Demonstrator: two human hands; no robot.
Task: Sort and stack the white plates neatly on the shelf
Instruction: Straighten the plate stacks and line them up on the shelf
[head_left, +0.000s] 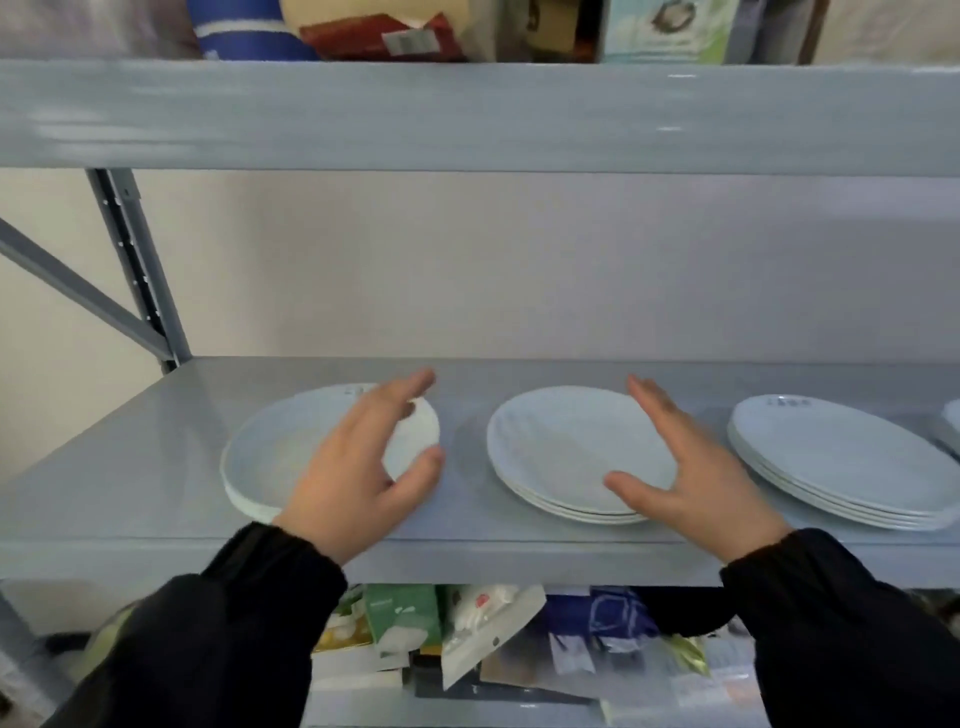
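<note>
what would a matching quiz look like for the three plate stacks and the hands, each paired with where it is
Column 1:
1. left stack
2. middle stack
3. right stack
4. packets

Column 2:
a. under the right hand
b. on the shelf below
c. no hand over it
d. under the left hand

Pairs: 1-d, 2-a, 3-c, 4-b

Left plate stack (291, 447): small dark marking on the far rim, too blurred to read.
Right plate stack (852, 467): dark printed marking on the far rim, unreadable.
Red package (384, 36) on upper shelf: white barcode-like label, illegible.
Packets (467, 634) below: no legible print.
</note>
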